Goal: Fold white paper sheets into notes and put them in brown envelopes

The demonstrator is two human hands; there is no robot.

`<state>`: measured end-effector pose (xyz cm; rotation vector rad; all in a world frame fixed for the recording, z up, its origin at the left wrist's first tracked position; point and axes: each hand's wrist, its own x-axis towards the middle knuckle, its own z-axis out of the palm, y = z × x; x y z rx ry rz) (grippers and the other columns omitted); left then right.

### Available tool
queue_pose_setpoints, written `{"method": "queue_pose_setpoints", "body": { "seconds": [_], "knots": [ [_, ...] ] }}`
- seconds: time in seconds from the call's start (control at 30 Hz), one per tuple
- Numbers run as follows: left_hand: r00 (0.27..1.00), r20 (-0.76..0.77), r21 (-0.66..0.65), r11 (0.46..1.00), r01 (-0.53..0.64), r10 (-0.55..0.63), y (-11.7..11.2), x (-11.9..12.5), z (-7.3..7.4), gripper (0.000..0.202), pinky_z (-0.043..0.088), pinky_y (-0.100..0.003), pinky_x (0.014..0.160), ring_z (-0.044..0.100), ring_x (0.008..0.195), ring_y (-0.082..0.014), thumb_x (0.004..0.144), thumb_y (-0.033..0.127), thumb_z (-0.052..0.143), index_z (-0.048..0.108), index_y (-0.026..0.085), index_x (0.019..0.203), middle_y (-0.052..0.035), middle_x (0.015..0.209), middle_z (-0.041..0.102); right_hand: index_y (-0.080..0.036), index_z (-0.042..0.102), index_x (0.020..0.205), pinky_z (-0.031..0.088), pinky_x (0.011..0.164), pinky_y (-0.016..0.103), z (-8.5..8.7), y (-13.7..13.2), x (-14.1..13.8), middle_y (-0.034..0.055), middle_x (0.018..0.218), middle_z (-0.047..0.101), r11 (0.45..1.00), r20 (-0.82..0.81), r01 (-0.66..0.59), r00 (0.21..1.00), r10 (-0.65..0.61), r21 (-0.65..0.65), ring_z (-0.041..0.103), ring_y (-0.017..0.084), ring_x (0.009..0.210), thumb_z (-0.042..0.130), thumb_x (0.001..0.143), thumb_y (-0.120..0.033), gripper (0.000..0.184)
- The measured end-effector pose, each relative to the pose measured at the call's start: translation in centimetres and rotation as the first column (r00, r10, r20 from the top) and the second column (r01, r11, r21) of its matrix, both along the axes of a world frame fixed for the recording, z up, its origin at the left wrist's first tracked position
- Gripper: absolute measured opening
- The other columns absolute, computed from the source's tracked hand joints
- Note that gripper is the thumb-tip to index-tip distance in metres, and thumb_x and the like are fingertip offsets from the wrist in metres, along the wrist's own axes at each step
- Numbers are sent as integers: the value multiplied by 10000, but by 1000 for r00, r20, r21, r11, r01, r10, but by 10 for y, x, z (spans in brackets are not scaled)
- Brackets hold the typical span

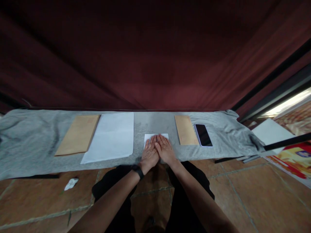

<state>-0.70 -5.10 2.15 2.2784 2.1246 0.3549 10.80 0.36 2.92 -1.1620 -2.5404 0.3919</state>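
A small folded white paper (147, 137) lies on the grey cloth in front of me, mostly covered by my hands. My left hand (149, 154) rests flat on it with the fingers stretched out, a dark band around the wrist. Beside it, my right hand (166, 150) also presses down flat, its thumb touching the left hand. To the left is a stack of larger white sheets (111, 137), with a pile of brown envelopes (77, 134) past it. A single brown envelope (186, 130) sits to the right of my hands.
A phone (204, 135) with a dark screen lies right of the single envelope. Grey cloth (223, 132) covers the narrow table, and a dark red curtain (155, 71) hangs behind. A crumpled white scrap (71, 183) is on the tiled floor, and a printed box (295, 158) stands at right.
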Motion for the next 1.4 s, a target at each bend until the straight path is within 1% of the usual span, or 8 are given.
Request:
{"method": "queue_pose_setpoints", "body": {
  "seconds": [0.2, 0.33, 0.63, 0.87, 1.0, 1.2, 1.33, 1.4],
  "knots": [
    [992, -7, -40, 992, -123, 122, -2, -5, 2, 574, 218, -448, 1239, 242, 1514, -252, 1005, 284, 278, 339, 59, 1529, -166, 1610, 321, -121, 376, 1531, 260, 1202, 469, -10, 7, 13, 134, 1587, 357, 987, 119, 66, 989, -84, 144, 321, 260, 1483, 294, 1059, -374, 541],
    [980, -8, -35, 980, -197, 197, -8, -14, 2, 607, 221, -423, 1239, 246, 1514, -249, 1008, 355, 308, 319, 56, 1537, -160, 1614, 314, -92, 376, 1528, 277, 1186, 466, -16, 11, 20, 157, 1578, 367, 969, 115, 109, 984, -137, 221, 367, 284, 1456, 313, 1054, -373, 554],
    [960, -19, -16, 960, -279, 279, -23, -22, 0, 614, 217, -413, 1240, 236, 1517, -253, 1005, 352, 325, 331, 31, 1528, -171, 1613, 305, -39, 408, 1496, 321, 1156, 501, -19, 20, 35, 211, 1542, 417, 953, 49, 134, 987, -153, 271, 385, 306, 1439, 312, 1042, -356, 562],
    [962, -9, -14, 962, -272, 272, -25, -22, 0, 610, 231, -435, 1234, 245, 1512, -264, 1004, 340, 307, 346, 10, 1516, -190, 1603, 314, -86, 426, 1497, 284, 1186, 444, -16, -4, 5, 150, 1573, 388, 978, 106, -15, 994, -7, 209, 354, 252, 1465, 298, 1047, -339, 532],
    [967, -28, 13, 967, -255, 255, -32, -25, -3, 605, 252, -439, 1224, 269, 1502, -275, 1001, 332, 311, 367, -7, 1499, -209, 1587, 338, -70, 389, 1516, 271, 1186, 456, -21, -12, 4, 169, 1562, 397, 974, 118, 58, 989, -85, 218, 371, 269, 1454, 311, 1044, -376, 568],
    [972, -21, 91, 969, -231, 233, -46, -32, -5, 612, 282, -466, 1210, 293, 1492, -292, 1007, 359, 329, 366, -11, 1493, -228, 1568, 365, -67, 377, 1523, 287, 1171, 455, -24, -3, 24, 170, 1555, 408, 953, 91, 132, 983, -162, 271, 393, 288, 1437, 311, 1042, -394, 585],
    [979, -4, 138, 970, -202, 204, -48, -29, 2, 621, 264, -492, 1217, 270, 1500, -299, 1006, 365, 357, 339, -4, 1505, -230, 1579, 343, -70, 356, 1533, 278, 1176, 447, -23, 1, 33, 171, 1554, 415, 951, 122, 147, 975, -185, 272, 381, 281, 1443, 334, 1039, -387, 587],
    [990, -22, 143, 981, -132, 137, -45, -22, 9, 612, 233, -483, 1231, 235, 1513, -286, 1007, 358, 372, 333, 18, 1514, -203, 1598, 320, -84, 345, 1540, 270, 1180, 445, -23, 2, 36, 162, 1563, 405, 952, 133, 136, 975, -177, 273, 378, 277, 1444, 335, 1041, -392, 586]
  ]
}}
